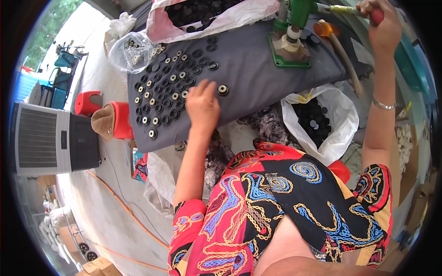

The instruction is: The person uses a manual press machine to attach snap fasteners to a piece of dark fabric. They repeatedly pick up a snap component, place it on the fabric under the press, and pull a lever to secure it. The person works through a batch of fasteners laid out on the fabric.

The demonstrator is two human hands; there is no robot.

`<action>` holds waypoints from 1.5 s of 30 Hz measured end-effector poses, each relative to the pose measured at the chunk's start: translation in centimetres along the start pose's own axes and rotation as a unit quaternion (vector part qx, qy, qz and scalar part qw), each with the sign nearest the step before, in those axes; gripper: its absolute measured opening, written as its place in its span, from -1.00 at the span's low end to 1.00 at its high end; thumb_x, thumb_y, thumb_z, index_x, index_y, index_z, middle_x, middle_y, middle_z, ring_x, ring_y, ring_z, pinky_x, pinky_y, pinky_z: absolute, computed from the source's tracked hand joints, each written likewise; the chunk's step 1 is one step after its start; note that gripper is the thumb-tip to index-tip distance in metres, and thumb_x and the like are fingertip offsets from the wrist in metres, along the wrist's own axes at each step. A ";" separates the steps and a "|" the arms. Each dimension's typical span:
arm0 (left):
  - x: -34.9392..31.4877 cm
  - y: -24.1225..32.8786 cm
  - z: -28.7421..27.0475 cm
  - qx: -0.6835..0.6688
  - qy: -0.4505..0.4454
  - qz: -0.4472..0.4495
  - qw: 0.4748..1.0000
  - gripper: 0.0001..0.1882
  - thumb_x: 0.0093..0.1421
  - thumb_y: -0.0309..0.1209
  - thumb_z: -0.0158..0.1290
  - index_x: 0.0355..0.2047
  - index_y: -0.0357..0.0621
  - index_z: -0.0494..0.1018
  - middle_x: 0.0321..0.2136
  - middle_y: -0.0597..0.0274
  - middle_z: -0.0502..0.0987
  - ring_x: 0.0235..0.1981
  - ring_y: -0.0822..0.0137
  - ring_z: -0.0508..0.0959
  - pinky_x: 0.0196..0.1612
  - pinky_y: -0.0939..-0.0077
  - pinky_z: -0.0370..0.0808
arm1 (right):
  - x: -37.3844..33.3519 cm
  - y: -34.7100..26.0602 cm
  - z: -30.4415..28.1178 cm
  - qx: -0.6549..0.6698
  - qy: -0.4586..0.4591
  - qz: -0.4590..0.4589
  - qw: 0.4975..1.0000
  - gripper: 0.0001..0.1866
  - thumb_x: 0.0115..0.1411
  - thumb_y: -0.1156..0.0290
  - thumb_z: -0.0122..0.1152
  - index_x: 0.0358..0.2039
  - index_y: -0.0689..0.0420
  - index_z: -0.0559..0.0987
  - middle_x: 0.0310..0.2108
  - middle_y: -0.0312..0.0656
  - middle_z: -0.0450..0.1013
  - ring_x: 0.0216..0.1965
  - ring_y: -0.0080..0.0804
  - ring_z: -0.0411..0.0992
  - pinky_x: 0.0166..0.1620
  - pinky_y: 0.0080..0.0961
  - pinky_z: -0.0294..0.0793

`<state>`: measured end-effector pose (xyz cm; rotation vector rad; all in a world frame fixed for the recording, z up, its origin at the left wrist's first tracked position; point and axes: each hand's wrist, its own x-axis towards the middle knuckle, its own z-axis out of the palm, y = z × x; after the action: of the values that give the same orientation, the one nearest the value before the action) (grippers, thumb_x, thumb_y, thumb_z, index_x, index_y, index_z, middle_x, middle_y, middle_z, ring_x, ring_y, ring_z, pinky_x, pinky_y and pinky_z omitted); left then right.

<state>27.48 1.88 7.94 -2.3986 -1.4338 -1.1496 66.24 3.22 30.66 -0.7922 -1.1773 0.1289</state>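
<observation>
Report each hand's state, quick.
Left hand: fingers curled and blurred; whether it holds anything cannot be told.
Right hand: closed on the red lever knob.

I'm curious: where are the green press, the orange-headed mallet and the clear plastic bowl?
Green press (pixel 300 16): head view, on its upper green body.
Orange-headed mallet (pixel 345 60): head view, on its handle.
Clear plastic bowl (pixel 120 56): head view, on its wall.
</observation>
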 end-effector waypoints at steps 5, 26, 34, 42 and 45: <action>1.1 -3.3 -1.8 0.173 -0.126 0.065 0.975 -0.75 -0.07 -0.53 0.10 -0.31 -0.10 0.57 -0.32 0.14 0.58 -0.21 0.12 0.49 -0.18 0.22 0.38 | 0.0 0.1 0.2 -0.001 0.011 -0.018 1.000 -0.82 0.10 0.40 -0.06 -0.56 0.21 0.39 -0.53 -0.20 0.33 -0.55 -0.43 0.28 -0.50 -0.50 0.31; -0.4 -0.4 -0.4 -0.126 -0.018 -0.082 0.988 -0.69 -0.01 -0.61 0.14 -0.20 -0.16 0.56 -0.19 0.05 0.55 -0.20 0.06 0.56 -0.13 0.27 0.51 | 3.4 6.3 -6.3 0.314 0.029 0.109 0.943 -0.74 0.29 0.34 -0.07 -0.51 0.18 0.41 -0.69 -0.17 0.33 -0.67 -0.38 0.34 -0.50 -0.50 0.36; -1.7 -0.5 -0.6 -0.089 0.003 -0.085 0.992 -0.75 0.00 -0.56 0.19 -0.25 -0.13 0.60 -0.24 0.13 0.59 -0.20 0.11 0.54 -0.07 0.24 0.45 | 1.4 2.6 -2.2 0.165 0.032 0.041 0.985 -0.76 0.29 0.35 -0.06 -0.50 0.17 0.40 -0.67 -0.19 0.32 -0.67 -0.38 0.33 -0.49 -0.48 0.36; -0.8 0.9 1.3 -0.099 -0.017 -0.073 0.992 -0.70 0.03 -0.56 0.23 -0.17 -0.15 0.63 -0.20 0.13 0.61 -0.21 0.20 0.56 -0.14 0.40 0.53 | 3.6 6.8 -6.7 0.414 0.025 0.155 0.897 -0.75 0.28 0.34 -0.06 -0.51 0.17 0.41 -0.68 -0.19 0.32 -0.66 -0.38 0.34 -0.49 -0.48 0.36; -0.9 1.2 1.4 -0.098 -0.003 -0.072 0.993 -0.71 0.02 -0.56 0.22 -0.19 -0.14 0.64 -0.21 0.12 0.61 -0.21 0.18 0.56 -0.14 0.37 0.53 | 4.1 7.8 -7.6 0.473 0.045 0.189 0.859 -0.74 0.28 0.34 -0.06 -0.53 0.17 0.41 -0.69 -0.19 0.32 -0.66 -0.38 0.34 -0.49 -0.49 0.36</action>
<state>28.91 1.22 6.65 -2.4602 -1.5858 -1.3790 76.82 7.25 27.91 -0.1246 -0.7067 0.9170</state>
